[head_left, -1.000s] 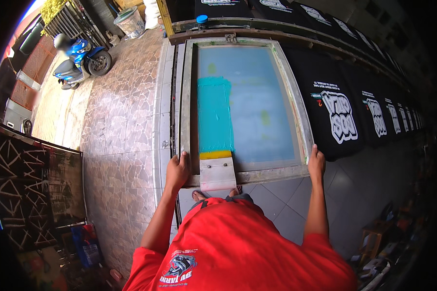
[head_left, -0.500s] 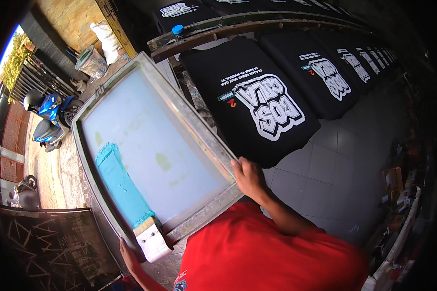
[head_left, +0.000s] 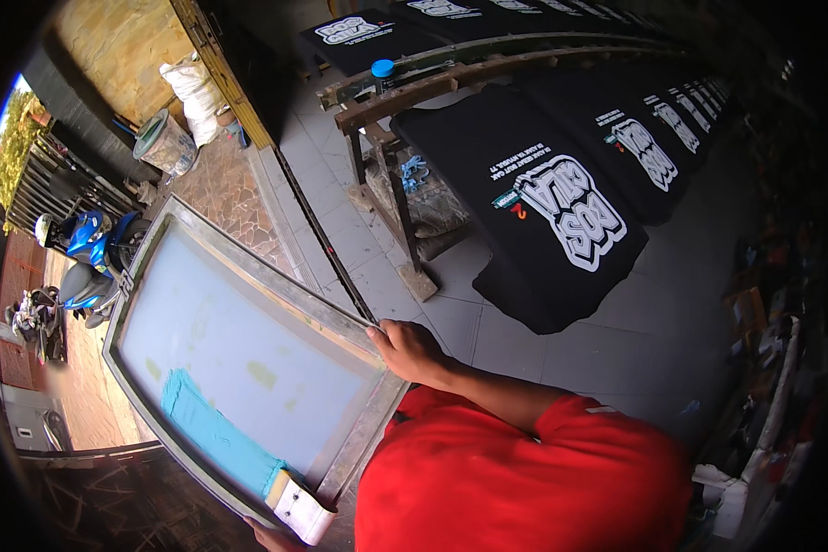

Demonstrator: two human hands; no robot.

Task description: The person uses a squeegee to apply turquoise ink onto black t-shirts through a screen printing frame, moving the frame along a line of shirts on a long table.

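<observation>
A silk-screen frame point(head_left: 354, 460) with a metal-grey rim is tilted in front of me, held in both hands. My right hand point(head_left: 409, 351) grips its right-hand corner, thumb on top of the rim. Low in the view, my left hand point(head_left: 271, 535) is closed on the near left rim, its fingers partly hidden. Across the pale blue mesh point(head_left: 262, 327) runs a thick band of teal ink point(head_left: 216, 432) along the left side. At the near end of the ink lies a squeegee point(head_left: 305, 517) with a white handle, inside the frame; neither hand is on it.
Black printed T-shirts point(head_left: 534, 212) lie in rows along a long wooden rack point(head_left: 359, 112) to the right. A blue-lidded jar point(head_left: 383, 72) stands on the rack's end. Further left are a blue motorbike point(head_left: 87, 239), a bucket point(head_left: 166, 143) and a white sack point(head_left: 196, 97).
My view has turned leftward, away from the shirts, and the rack's end and legs have come into sight. The frame sits lower and further left in view, still in both hands.
</observation>
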